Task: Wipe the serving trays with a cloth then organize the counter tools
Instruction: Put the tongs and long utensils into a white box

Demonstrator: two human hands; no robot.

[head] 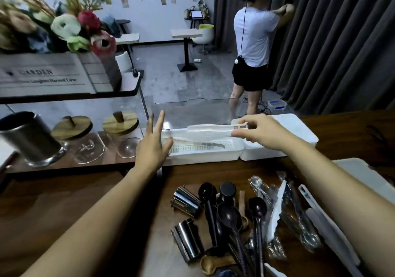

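Observation:
A white plastic organizer box (205, 156) with a raised clear lid (192, 112) stands at the counter's far edge. My right hand (259, 130) pinches a long white plastic tool (210, 130) and holds it level just above the box. A knife (205, 144) lies on the box's slotted floor. My left hand (155, 143) hovers with spread, straight fingers at the box's left end, holding nothing. Dark spoons (230, 212), wooden scoops and two steel cups (187, 201) lie loose on the wooden counter in front of me.
A second white box (299, 135) adjoins the organizer on the right. Wrapped cutlery (299, 219) and white trays (363, 176) sit at the right. Glass jars with wooden lids (119, 135) and a steel pitcher (27, 140) stand left. Another person stands by the dark curtain beyond.

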